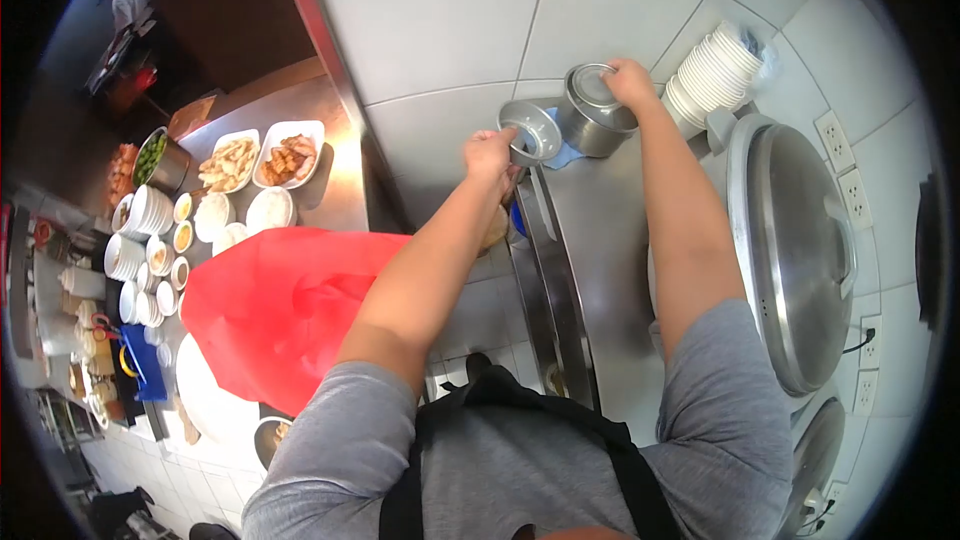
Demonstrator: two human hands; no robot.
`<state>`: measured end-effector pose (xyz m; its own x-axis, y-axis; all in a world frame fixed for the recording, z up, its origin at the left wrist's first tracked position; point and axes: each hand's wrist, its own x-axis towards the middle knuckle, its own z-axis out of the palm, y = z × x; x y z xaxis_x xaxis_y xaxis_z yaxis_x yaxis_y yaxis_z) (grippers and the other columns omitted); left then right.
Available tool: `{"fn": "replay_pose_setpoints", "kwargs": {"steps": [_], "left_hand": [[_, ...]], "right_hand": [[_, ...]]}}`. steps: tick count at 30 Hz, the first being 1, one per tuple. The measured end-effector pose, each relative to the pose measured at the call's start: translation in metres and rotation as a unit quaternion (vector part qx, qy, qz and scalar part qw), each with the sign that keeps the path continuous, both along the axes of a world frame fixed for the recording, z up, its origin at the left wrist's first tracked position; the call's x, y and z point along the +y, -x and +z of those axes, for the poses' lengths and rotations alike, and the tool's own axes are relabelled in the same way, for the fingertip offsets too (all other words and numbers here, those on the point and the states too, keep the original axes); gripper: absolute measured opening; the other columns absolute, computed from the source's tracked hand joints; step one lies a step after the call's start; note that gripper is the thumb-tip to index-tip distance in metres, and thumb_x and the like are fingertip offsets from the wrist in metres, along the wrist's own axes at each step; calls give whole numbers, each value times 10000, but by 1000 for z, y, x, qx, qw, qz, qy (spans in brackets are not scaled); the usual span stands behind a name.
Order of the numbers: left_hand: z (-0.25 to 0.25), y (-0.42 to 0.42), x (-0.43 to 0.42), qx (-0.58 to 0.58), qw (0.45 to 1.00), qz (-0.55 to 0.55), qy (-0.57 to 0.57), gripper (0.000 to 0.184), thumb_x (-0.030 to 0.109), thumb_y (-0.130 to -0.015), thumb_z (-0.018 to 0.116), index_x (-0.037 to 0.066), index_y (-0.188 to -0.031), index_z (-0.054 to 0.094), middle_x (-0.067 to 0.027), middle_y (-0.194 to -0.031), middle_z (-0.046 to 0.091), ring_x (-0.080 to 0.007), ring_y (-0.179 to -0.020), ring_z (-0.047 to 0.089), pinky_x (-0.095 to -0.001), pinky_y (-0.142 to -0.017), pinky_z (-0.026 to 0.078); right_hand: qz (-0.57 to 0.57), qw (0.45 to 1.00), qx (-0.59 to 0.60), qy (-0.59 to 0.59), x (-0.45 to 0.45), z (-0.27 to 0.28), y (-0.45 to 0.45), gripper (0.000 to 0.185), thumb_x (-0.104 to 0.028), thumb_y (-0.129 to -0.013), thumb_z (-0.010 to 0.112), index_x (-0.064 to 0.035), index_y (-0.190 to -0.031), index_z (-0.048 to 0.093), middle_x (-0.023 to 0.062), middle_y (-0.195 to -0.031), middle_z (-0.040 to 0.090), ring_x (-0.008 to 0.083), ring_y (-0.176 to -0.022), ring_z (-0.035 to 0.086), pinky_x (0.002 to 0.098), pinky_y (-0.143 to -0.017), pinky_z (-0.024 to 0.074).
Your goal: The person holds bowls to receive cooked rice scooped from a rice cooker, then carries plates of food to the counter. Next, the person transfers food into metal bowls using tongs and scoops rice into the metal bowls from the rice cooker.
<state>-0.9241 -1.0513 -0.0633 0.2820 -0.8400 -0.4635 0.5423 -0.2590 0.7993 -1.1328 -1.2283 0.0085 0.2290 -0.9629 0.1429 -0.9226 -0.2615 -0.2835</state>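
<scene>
My left hand (488, 152) is closed on the rim of a small metal bowl (541, 136), which is tilted so its inside shows. To the right of it, my right hand (630, 83) grips a round metal lid (596, 86) at the top of a cylindrical metal container (595, 130). That container stands on the steel counter close to the tiled wall. A blue cloth (563, 154) shows beneath and between the bowl and the container.
Stacked white bowls (712, 75) and a large lidded pot (800, 255) stand on the right. A red cloth or bag (290, 310) lies left, near food trays (290, 152), small cups and a blue bin (145, 362). Wall outlets (834, 140) are far right.
</scene>
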Motion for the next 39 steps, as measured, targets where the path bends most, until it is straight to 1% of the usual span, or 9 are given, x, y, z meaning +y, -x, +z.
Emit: {"fn": "replay_pose_setpoints", "kwargs": {"steps": [3, 5, 7, 11, 21, 25, 27, 34, 39], "left_hand": [[9, 1, 16, -19, 999, 29, 3, 274, 213, -787, 691, 126, -896, 455, -69, -835, 538, -222, -674, 544, -388, -545, 475], [0, 2, 24, -17, 999, 40, 11, 268, 237, -794, 678, 110, -929, 484, -76, -820, 524, -233, -653, 525, -382, -517, 461], [-4, 4, 33, -114, 992, 56, 5, 219, 222, -759, 674, 92, -828, 512, -85, -708, 537, -217, -601, 534, -368, -492, 443], [-3, 3, 48, -139, 984, 111, -5, 214, 150, -661, 702, 92, -740, 511, -50, -612, 518, -170, -515, 499, -356, -459, 415], [9, -7, 93, -107, 985, 129, 34, 245, 164, -667, 731, 90, -724, 504, -54, -626, 513, -171, -534, 499, -354, -462, 413], [28, -6, 119, -64, 987, 134, 69, 261, 162, -727, 720, 117, -713, 463, -2, -597, 454, -118, -469, 446, -291, -363, 373], [22, -9, 120, -100, 987, 119, 40, 271, 175, -740, 721, 124, -726, 455, 4, -601, 447, -118, -462, 441, -286, -364, 386], [25, -8, 124, -83, 990, 108, 47, 279, 164, -752, 722, 140, -748, 444, 8, -615, 449, -117, -464, 438, -289, -371, 402], [49, 4, 138, -92, 987, 130, 10, 426, 141, -744, 711, 39, -1071, 457, -112, -891, 545, -201, -721, 561, -378, -550, 502]], "right_hand": [[43, 991, -42, 117, 8, -19, -5, 441, -315, -796, 590, 13, -1091, 598, 224, -1066, 612, 332, -979, 590, 403, -854, 451], [42, 990, 43, -127, 3, -13, -15, 455, -304, -819, 562, 20, -1138, 564, 195, -1121, 599, 306, -1049, 561, 370, -919, 428], [92, 982, -144, -75, -39, -89, 10, 490, -235, -792, 574, 12, -1210, 513, 196, -1205, 551, 319, -1120, 515, 381, -962, 396], [73, 964, -220, -129, -61, -102, 33, 492, -82, -659, 645, 21, -1134, 568, 171, -1113, 598, 283, -1060, 552, 371, -912, 422], [89, 837, -437, -316, -45, -80, 24, 427, -39, -723, 529, -27, -1149, 536, 138, -1058, 570, 259, -924, 560, 384, -822, 453], [24, 945, -326, -21, -81, -120, 34, 541, -238, -802, 618, 31, -1249, 474, 205, -1208, 555, 354, -1111, 530, 402, -927, 416], [-12, 999, -29, 43, -42, -79, 24, 574, -307, -813, 614, 37, -1249, 471, 258, -1242, 515, 399, -1127, 512, 422, -925, 422], [-58, 983, -39, 169, -55, -88, 37, 403, -320, -799, 602, -1, -1040, 548, 229, -1071, 589, 415, -987, 566, 476, -846, 446], [-145, 948, -123, 255, -24, -15, 27, 355, -274, -793, 585, -30, -1045, 531, 200, -1048, 599, 412, -957, 578, 475, -835, 453]]}}
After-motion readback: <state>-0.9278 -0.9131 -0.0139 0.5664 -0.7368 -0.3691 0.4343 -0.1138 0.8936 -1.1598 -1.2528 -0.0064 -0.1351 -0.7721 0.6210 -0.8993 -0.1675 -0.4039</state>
